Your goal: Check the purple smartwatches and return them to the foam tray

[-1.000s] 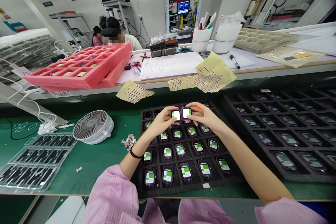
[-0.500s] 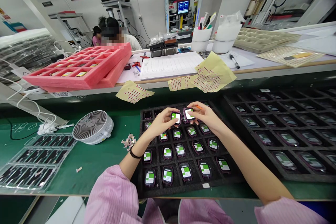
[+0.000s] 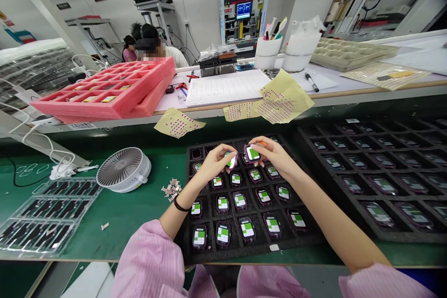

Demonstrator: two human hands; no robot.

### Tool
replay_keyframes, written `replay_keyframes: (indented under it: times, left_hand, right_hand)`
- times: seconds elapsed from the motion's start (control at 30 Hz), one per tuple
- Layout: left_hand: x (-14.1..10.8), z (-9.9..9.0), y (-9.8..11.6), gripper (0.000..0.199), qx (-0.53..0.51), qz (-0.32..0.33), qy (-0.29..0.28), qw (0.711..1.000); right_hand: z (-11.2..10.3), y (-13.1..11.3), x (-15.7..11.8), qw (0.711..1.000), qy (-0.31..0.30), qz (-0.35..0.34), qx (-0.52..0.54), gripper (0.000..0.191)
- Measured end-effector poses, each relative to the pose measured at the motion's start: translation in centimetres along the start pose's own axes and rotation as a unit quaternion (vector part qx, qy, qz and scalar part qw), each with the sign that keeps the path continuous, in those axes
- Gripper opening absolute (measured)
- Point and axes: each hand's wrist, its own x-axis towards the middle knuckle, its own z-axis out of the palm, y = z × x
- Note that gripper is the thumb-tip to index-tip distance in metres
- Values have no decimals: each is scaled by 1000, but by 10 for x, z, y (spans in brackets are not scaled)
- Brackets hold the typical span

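Note:
My left hand (image 3: pixel 219 163) is closed round a smartwatch body (image 3: pixel 231 160) with a lit green and white screen, tilted between thumb and fingers. A second smartwatch body (image 3: pixel 252 152), its screen also lit, is gripped by my right hand (image 3: pixel 270 152). Something thin and orange (image 3: pixel 264 144) pokes out by the right fingers; I cannot make out what it is. Both hands are over the far part of a black foam tray (image 3: pixel 240 255), whose pockets hold several more watch bodies (image 3: pixel 247 228) with lit screens.
A second black tray (image 3: pixel 352 212) of watches lies on the right. To the left are a round white fan (image 3: pixel 124 167), a heap of small pieces (image 3: pixel 172 189) and clear plastic trays (image 3: pixel 45 214). Yellow sticker sheets (image 3: pixel 284 98) hang from the shelf edge below pink foam trays (image 3: pixel 118 107).
The watch in my left hand has tilted and turned, so its screen faces me less squarely. More of the screen shows on the watch in my right hand, as the thumb has shifted off it.

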Motion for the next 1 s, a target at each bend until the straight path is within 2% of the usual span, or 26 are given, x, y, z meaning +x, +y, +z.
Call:
replay_keyframes:
  times: [0.27,0.6,0.83,1.0]
  left_hand:
    - [0,-2,-1,28,0,8,-21,1000]
    - [1,-5,-4,35,-28,29,-42,998]
    - [3,-4,-5,31,-2,19,-10,1000]
    - [2,-2,-2,31,5,6,6,1000]
  right_hand:
    - [0,2,0,1000,16,-1,-6,34]
    - [-4,2,2,998,-47,-30,-8,45]
    - [-3,1,0,997,-76,-32,12,44]
    - [-2,1,1,998,-59,-19,22,42]
